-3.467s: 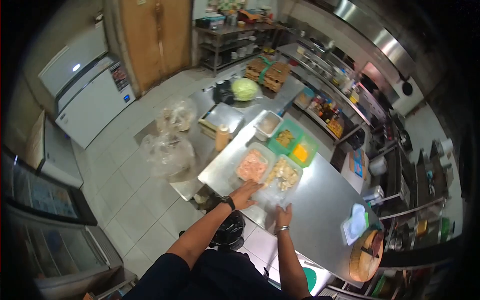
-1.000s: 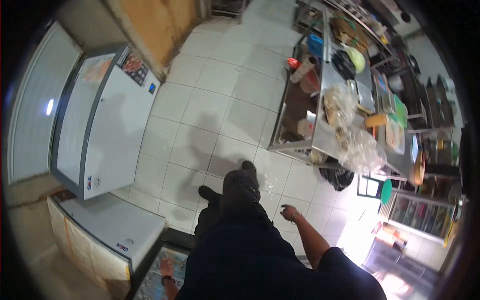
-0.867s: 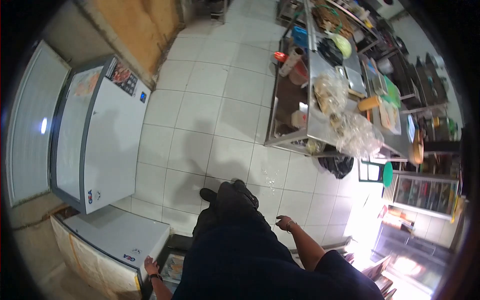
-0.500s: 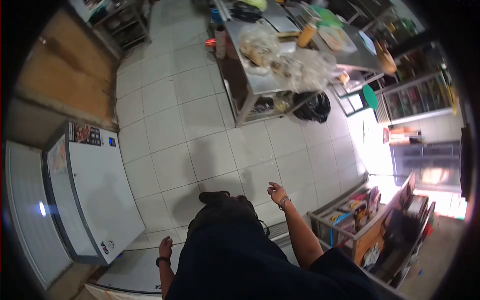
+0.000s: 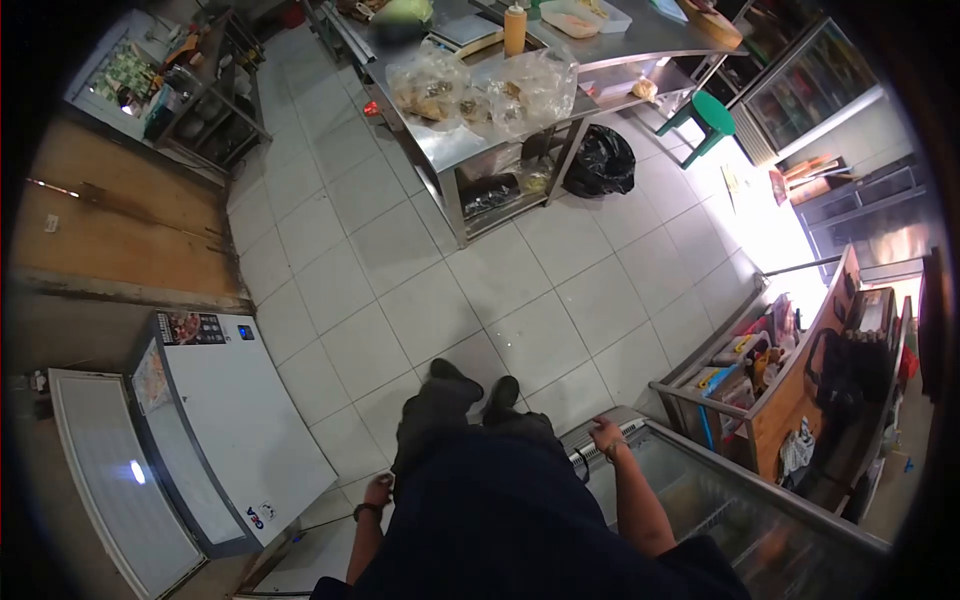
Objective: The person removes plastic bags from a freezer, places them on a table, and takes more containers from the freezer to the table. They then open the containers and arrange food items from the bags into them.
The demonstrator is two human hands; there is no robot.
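My right hand (image 5: pixel 606 436) rests on the near corner of a glass-topped chest freezer (image 5: pixel 720 500) at the lower right, fingers curled over its rim. My left hand (image 5: pixel 377 491) hangs low beside my dark trousers, next to the edge of a white chest freezer (image 5: pixel 235 420); it holds nothing that I can see. My two black shoes (image 5: pixel 465 385) stand on the pale tiled floor (image 5: pixel 420 290) between the two freezers.
A steel work table (image 5: pixel 470 140) stands across the floor with clear bags of food (image 5: pixel 485 90) and an orange bottle (image 5: pixel 515 28) on top, a black bin bag (image 5: pixel 600 165) and a green stool (image 5: pixel 710 115) beside it. A wooden rack (image 5: pixel 790 380) stands at right.
I have turned away from the steel table and walked across the floor. My right hand came down onto the glass freezer's corner; my left hand dropped to my side.
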